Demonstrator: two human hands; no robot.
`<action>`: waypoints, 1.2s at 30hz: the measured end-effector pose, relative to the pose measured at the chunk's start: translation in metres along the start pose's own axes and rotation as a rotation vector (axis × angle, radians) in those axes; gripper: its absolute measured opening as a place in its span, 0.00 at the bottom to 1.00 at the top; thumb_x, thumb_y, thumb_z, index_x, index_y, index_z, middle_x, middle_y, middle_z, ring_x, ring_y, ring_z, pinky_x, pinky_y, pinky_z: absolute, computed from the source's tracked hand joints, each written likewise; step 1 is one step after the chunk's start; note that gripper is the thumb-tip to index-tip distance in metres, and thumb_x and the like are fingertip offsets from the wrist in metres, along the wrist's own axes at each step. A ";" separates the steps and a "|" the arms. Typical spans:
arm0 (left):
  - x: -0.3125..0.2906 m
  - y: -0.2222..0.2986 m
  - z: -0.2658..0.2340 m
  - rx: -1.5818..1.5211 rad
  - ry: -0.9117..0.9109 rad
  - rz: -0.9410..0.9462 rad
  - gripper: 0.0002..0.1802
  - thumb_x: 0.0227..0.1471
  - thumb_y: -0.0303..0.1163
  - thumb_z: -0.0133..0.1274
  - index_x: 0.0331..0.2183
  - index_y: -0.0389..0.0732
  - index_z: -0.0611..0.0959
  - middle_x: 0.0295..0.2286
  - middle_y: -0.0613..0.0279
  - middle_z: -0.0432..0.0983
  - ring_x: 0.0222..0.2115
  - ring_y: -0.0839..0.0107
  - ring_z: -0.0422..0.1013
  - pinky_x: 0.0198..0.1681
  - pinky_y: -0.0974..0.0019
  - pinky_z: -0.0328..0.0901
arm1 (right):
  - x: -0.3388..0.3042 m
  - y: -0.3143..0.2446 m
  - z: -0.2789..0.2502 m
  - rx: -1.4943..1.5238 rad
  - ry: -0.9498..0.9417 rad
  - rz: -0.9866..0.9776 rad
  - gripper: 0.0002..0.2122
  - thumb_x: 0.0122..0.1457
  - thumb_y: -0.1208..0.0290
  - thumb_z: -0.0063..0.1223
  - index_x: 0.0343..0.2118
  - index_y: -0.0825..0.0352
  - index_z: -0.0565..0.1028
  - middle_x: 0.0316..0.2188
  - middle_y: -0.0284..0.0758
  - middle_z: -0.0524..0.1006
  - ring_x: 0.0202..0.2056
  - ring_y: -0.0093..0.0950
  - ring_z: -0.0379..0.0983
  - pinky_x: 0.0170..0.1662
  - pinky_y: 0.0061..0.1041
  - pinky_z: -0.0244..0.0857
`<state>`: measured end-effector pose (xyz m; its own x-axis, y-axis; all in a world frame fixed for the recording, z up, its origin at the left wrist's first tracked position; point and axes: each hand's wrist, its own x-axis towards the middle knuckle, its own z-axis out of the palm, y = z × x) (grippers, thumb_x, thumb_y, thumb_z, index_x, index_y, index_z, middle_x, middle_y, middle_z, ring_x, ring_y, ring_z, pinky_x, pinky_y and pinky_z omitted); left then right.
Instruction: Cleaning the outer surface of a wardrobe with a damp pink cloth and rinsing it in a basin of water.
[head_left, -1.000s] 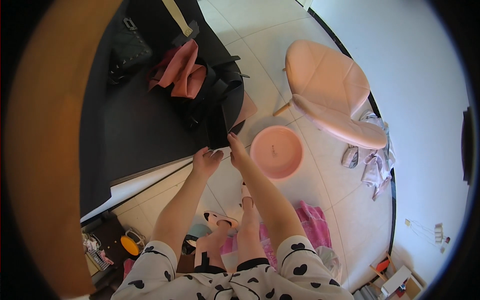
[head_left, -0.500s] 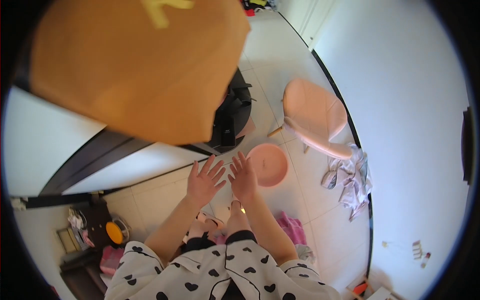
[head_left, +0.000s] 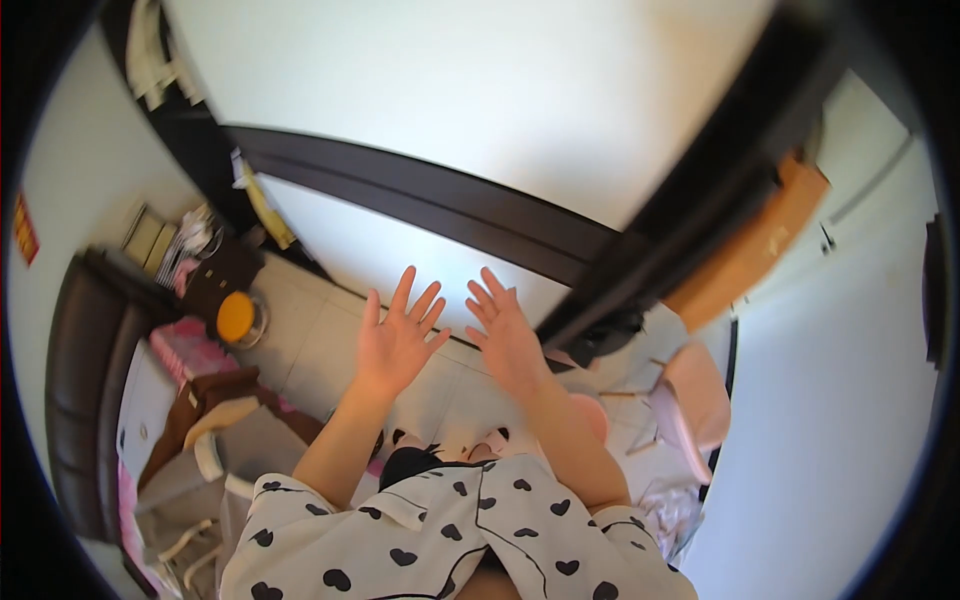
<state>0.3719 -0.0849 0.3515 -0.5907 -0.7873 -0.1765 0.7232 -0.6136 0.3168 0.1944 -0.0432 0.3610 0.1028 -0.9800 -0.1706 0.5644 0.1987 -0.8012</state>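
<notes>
The left hand (head_left: 388, 355) is open and empty, its fingers (head_left: 403, 292) spread. The right hand (head_left: 510, 350) is also open and empty, near the left hand but not touching it. Beyond these 2 hands stands the white cabinet front (head_left: 440, 105), with a dark band (head_left: 420, 205) across it. The pink basin (head_left: 591, 415) is partly hidden behind the right forearm (head_left: 572, 432). Farther to the right is the pink chair (head_left: 692, 400).

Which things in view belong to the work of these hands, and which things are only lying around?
With the work:
left hand, open, empty
right hand, open, empty
white lower panel, behind the fingers

Just around:
pink chair
pink basin, partly hidden
pale crumpled cloth
</notes>
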 end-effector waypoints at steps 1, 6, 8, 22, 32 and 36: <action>-0.013 0.021 -0.002 0.001 -0.018 0.061 0.32 0.56 0.61 0.28 0.58 0.60 0.60 0.58 0.59 0.53 0.58 0.65 0.48 0.59 0.48 0.39 | 0.012 0.002 0.024 -0.015 -0.055 0.027 0.32 0.61 0.41 0.24 0.64 0.53 0.43 0.64 0.36 0.43 0.64 0.33 0.36 0.63 0.40 0.28; -0.094 0.105 -0.032 -0.068 0.035 0.338 0.33 0.57 0.60 0.27 0.60 0.57 0.56 0.59 0.57 0.48 0.60 0.63 0.44 0.60 0.48 0.37 | 0.058 0.055 0.142 -0.067 -0.235 0.173 0.31 0.63 0.45 0.25 0.63 0.61 0.44 0.63 0.41 0.45 0.64 0.35 0.37 0.63 0.39 0.32; -0.122 0.132 -0.051 -0.120 0.055 0.416 0.33 0.57 0.60 0.27 0.60 0.57 0.56 0.59 0.57 0.48 0.60 0.63 0.43 0.60 0.48 0.38 | 0.073 0.085 0.181 -0.086 -0.303 0.226 0.31 0.63 0.46 0.26 0.63 0.61 0.45 0.63 0.41 0.45 0.64 0.35 0.38 0.62 0.39 0.33; -0.257 0.238 -0.153 -0.248 0.169 0.840 0.32 0.58 0.57 0.28 0.61 0.56 0.54 0.61 0.58 0.45 0.61 0.64 0.42 0.59 0.54 0.39 | 0.129 0.237 0.345 -0.133 -0.558 0.507 0.31 0.62 0.50 0.35 0.62 0.64 0.48 0.62 0.42 0.49 0.62 0.32 0.44 0.60 0.31 0.41; -0.209 0.313 -0.190 -0.307 0.197 0.901 0.31 0.58 0.57 0.28 0.60 0.57 0.56 0.61 0.58 0.46 0.61 0.63 0.41 0.60 0.52 0.38 | 0.235 0.258 0.371 -0.128 -0.607 0.580 0.33 0.62 0.46 0.33 0.63 0.62 0.47 0.63 0.42 0.46 0.64 0.34 0.38 0.62 0.31 0.35; -0.157 0.365 -0.212 -0.287 0.231 0.912 0.31 0.58 0.57 0.30 0.60 0.56 0.57 0.60 0.58 0.48 0.60 0.63 0.44 0.60 0.51 0.40 | 0.310 0.262 0.375 -0.059 -0.566 0.594 0.29 0.63 0.51 0.35 0.62 0.63 0.50 0.62 0.43 0.49 0.62 0.35 0.44 0.62 0.33 0.38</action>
<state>0.8042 -0.1974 0.2976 0.3000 -0.9396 -0.1646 0.9446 0.2685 0.1889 0.6817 -0.3002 0.3133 0.7772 -0.5666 -0.2736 0.2430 0.6713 -0.7002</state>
